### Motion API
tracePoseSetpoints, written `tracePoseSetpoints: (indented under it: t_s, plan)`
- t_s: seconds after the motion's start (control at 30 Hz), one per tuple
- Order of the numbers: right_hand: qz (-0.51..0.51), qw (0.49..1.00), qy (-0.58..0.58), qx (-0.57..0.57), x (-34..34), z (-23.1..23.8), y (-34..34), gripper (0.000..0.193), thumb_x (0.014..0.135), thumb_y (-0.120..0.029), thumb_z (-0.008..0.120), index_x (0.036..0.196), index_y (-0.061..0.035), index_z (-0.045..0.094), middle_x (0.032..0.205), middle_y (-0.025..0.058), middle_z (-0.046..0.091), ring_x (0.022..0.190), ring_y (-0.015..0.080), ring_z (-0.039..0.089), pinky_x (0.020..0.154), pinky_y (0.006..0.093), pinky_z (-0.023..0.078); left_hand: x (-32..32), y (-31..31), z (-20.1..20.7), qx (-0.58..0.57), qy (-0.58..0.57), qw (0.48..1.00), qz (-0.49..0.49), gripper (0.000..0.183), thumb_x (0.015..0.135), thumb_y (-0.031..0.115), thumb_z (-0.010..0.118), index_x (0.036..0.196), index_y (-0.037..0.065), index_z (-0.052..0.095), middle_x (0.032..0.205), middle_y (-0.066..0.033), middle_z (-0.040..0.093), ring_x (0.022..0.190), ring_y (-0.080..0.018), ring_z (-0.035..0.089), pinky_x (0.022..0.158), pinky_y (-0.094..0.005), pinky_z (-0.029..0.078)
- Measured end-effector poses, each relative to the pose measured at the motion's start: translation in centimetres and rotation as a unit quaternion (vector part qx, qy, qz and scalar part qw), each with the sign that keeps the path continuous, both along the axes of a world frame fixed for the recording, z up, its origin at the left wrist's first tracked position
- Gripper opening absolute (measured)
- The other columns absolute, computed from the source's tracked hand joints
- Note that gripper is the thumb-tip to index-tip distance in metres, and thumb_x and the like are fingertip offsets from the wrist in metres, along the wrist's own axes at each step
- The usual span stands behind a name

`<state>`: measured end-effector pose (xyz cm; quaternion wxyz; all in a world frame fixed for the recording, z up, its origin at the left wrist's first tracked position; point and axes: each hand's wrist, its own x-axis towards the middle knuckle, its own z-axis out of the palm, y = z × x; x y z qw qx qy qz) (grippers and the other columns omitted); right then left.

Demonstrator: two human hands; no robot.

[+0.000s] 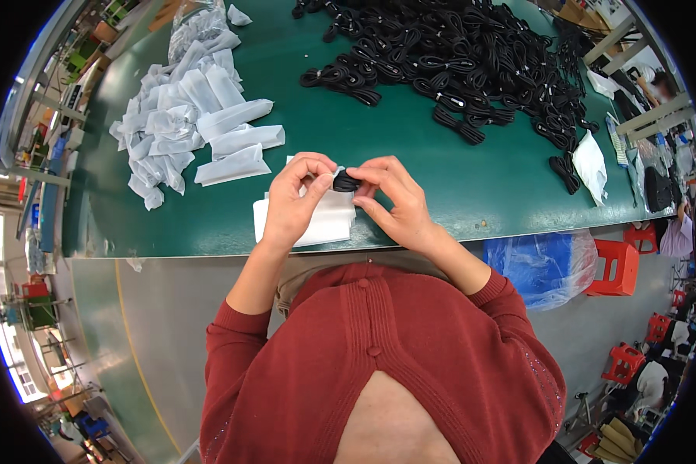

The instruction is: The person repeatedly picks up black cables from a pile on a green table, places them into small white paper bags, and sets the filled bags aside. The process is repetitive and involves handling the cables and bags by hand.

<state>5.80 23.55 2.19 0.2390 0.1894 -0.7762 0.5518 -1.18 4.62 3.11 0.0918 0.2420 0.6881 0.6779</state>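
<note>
A small coiled black cable (346, 182) is held up between both hands, near the table's front edge. My left hand (290, 203) is closed in a pinch at the cable's left end, where a bit of white shows by the fingertips. I cannot tell whether that white is a bag's edge. On the other side, the fingers and thumb of my right hand (400, 204) curl round the cable's right end. Directly beneath the hands lies a stack of flat white bags (321, 228), partly covered by my left hand.
Filled white pouches (228, 143) are heaped on the left of the green table (286, 131). A large pile of bundled black cables (456, 62) covers the far right. A white packet (590, 166) lies at the right edge. Below stand a blue plastic-lined container (530, 267) and a red stool (615, 267).
</note>
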Motion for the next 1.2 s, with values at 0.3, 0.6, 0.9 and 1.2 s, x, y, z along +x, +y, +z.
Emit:
tracePoseSetpoints:
  t_s: [0.3,0.6,0.9,1.2]
  plan:
    - [-0.024,0.997,0.077,0.017,-2.3,2.2,-0.2,0.033,0.079,0.005,0.074,0.110,-0.0005,0.063,0.112,0.0151,0.064,0.083,0.0194,0.064,0.071,0.0289,0.055,-1.9,1.2,1.0,0.170,-0.154,0.973,-0.039,0.017,0.096,0.015,0.064,0.101,-0.001,0.063,0.104,-0.0052,0.062,0.095,-0.0110,0.056,0.088,-0.0258,0.044]
    - [-0.032,0.997,0.035,-0.058,-2.6,0.8,-0.1,0.028,0.078,0.007,0.073,0.105,0.0005,0.066,0.104,0.0125,0.065,0.078,0.0162,0.064,0.067,0.0266,0.054,-2.4,2.1,0.7,0.301,-0.329,0.888,-0.110,0.023,0.097,0.016,0.061,0.108,-0.005,0.062,0.108,-0.0169,0.066,0.100,-0.0236,0.066,0.088,-0.0364,0.055]
    - [-0.069,0.985,0.159,0.020,-2.4,0.5,-0.8,0.027,0.075,0.006,0.074,0.100,0.0006,0.067,0.099,0.0128,0.065,0.075,0.0228,0.064,0.064,0.0299,0.053,-2.4,1.4,-1.8,0.376,-0.375,0.839,-0.122,0.019,0.096,0.011,0.060,0.102,-0.007,0.063,0.113,-0.0166,0.063,0.115,-0.0338,0.060,0.097,-0.0436,0.054]
    - [-0.103,0.976,0.156,0.113,-2.3,-0.3,-0.5,0.026,0.069,0.006,0.072,0.091,-0.0017,0.061,0.085,0.0105,0.060,0.069,0.0239,0.060,0.054,0.0305,0.052,-1.3,1.6,-1.2,0.390,-0.393,0.821,-0.139,0.018,0.097,0.009,0.057,0.103,-0.008,0.062,0.117,-0.0187,0.062,0.119,-0.0372,0.058,0.100,-0.0456,0.052]
